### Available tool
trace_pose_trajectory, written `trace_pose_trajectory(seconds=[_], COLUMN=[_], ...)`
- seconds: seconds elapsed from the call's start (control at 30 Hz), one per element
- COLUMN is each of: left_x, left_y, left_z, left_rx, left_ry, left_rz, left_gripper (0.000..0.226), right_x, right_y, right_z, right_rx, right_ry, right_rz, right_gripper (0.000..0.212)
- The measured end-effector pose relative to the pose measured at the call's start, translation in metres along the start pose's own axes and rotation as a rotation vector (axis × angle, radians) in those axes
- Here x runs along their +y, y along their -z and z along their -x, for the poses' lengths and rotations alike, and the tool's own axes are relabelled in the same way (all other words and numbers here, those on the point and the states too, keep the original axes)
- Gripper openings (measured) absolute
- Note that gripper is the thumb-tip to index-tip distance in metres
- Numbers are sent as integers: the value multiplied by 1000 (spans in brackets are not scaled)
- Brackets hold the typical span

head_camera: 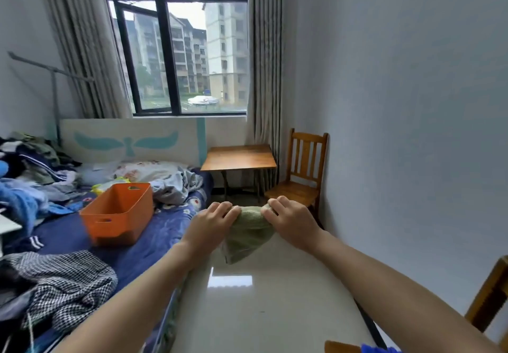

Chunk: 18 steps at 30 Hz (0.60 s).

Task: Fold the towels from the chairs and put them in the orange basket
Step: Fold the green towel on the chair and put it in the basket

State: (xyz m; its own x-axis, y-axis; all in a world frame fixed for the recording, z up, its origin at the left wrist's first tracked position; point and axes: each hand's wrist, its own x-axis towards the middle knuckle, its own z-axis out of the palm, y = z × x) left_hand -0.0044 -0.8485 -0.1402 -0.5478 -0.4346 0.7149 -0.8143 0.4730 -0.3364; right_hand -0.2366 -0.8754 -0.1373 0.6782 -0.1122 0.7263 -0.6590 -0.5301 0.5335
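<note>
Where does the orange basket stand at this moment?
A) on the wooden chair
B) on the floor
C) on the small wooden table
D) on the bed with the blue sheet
D: the orange basket rests on the blue sheet of the bed, left of the green towel that the left hand and the right hand grip.

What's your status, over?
Left hand and right hand both pinch towel by its top edge, towel hanging over table. Basket on bed, left of towel. Nothing seen between them.
</note>
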Motion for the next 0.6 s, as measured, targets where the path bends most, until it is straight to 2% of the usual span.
trace_pose_trajectory(seconds=[0.13, 0.27, 0.5, 0.6], left_x=[-39, -63, -91, -107], left_y=[23, 28, 0, -21], left_z=[32, 60, 78, 72], left_rx=[-33, -9, -16, 2], left_ry=[26, 65, 140, 143], left_rz=[-28, -70, -95, -117], left_gripper=[63, 69, 65, 41], right_x=[-35, -55, -55, -46], right_y=[-20, -41, -92, -121], right_z=[-38, -67, -89, -95], right_rx=[-3, 3, -26, -7], right_ry=[20, 98, 192, 205], right_rz=[-38, -73, -122, -138], right_gripper=[29, 18, 18, 16])
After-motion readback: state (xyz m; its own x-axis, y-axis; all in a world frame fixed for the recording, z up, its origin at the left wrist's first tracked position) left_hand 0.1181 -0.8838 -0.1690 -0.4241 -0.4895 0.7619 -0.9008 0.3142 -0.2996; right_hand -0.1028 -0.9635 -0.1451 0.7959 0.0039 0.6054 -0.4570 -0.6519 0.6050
